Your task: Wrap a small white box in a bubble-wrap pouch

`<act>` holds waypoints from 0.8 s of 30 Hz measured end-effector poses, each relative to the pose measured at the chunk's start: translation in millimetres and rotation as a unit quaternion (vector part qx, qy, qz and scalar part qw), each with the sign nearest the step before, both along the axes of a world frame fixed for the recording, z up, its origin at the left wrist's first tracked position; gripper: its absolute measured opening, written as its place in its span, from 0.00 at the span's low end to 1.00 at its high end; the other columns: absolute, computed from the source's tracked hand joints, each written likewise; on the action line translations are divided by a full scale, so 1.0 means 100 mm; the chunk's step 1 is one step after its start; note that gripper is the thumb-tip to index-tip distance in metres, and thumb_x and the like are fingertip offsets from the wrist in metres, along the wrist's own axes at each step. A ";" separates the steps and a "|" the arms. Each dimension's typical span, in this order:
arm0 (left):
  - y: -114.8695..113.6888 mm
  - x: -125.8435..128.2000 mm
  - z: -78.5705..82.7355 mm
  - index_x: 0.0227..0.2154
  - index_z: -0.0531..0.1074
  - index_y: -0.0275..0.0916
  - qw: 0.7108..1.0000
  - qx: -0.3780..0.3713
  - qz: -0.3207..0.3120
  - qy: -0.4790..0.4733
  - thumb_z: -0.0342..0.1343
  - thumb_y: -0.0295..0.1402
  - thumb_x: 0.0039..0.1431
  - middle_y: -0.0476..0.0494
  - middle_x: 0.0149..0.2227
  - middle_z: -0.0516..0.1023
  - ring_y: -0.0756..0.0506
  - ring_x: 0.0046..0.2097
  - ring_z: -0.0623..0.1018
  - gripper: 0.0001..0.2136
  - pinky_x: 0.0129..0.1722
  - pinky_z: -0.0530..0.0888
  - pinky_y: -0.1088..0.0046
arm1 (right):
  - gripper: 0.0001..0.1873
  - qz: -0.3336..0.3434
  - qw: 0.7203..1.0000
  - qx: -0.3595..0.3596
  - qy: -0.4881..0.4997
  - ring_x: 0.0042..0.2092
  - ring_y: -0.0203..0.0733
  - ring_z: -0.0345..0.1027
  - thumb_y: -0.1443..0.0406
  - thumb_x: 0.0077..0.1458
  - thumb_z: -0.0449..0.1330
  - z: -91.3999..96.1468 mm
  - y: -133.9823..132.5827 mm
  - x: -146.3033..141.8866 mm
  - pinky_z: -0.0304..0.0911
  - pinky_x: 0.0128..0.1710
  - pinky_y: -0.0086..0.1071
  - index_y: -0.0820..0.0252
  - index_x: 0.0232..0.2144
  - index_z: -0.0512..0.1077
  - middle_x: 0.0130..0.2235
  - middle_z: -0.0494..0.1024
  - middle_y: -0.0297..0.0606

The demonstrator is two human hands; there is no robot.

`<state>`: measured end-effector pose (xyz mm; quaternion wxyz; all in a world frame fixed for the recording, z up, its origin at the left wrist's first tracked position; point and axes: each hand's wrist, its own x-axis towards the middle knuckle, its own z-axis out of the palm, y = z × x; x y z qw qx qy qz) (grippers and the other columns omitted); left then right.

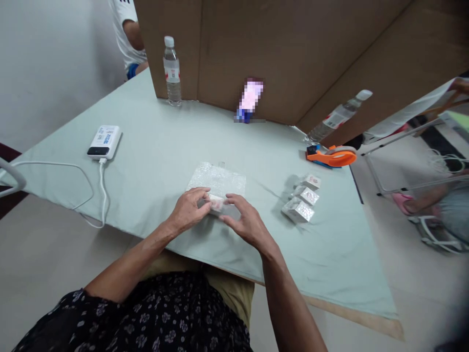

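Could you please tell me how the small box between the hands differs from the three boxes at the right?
The small box is between the left hand and right hand; no hand touches the three boxes. The small box lies at the near edge of the bubble wrap, while the three boxes form a close row. The three boxes look wrapped in clear material; the small box has bubble wrap spread behind it. All look pale.

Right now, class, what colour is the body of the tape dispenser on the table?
The tape dispenser has an orange body, seen in the head view.
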<state>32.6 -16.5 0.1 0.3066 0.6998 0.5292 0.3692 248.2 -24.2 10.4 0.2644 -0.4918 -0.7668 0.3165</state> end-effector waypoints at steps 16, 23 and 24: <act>-0.08 0.04 -0.09 0.25 0.72 0.38 0.989 -0.077 0.001 -0.123 0.56 0.30 0.53 0.42 0.38 0.82 0.46 0.42 0.80 0.03 0.44 0.74 0.70 | 0.09 -0.093 0.985 -0.020 0.146 0.42 0.44 0.75 0.58 0.55 0.62 -0.24 -0.06 -0.20 0.67 0.45 0.36 0.56 0.28 0.73 0.38 0.82 0.38; -0.08 0.04 -0.10 0.25 0.73 0.38 0.988 -0.106 0.013 -0.112 0.57 0.29 0.51 0.46 0.35 0.82 0.47 0.37 0.79 0.02 0.40 0.74 0.72 | 0.09 -0.098 0.988 -0.029 0.114 0.39 0.43 0.75 0.57 0.56 0.61 -0.28 -0.05 -0.20 0.67 0.43 0.35 0.57 0.31 0.74 0.36 0.82 0.37; -0.07 0.04 -0.09 0.25 0.73 0.38 0.988 -0.111 0.014 -0.106 0.56 0.29 0.50 0.47 0.35 0.82 0.48 0.37 0.79 0.02 0.39 0.74 0.72 | 0.09 -0.100 0.990 -0.021 0.097 0.38 0.43 0.75 0.58 0.57 0.61 -0.29 -0.04 -0.20 0.67 0.42 0.36 0.56 0.32 0.74 0.35 0.82 0.37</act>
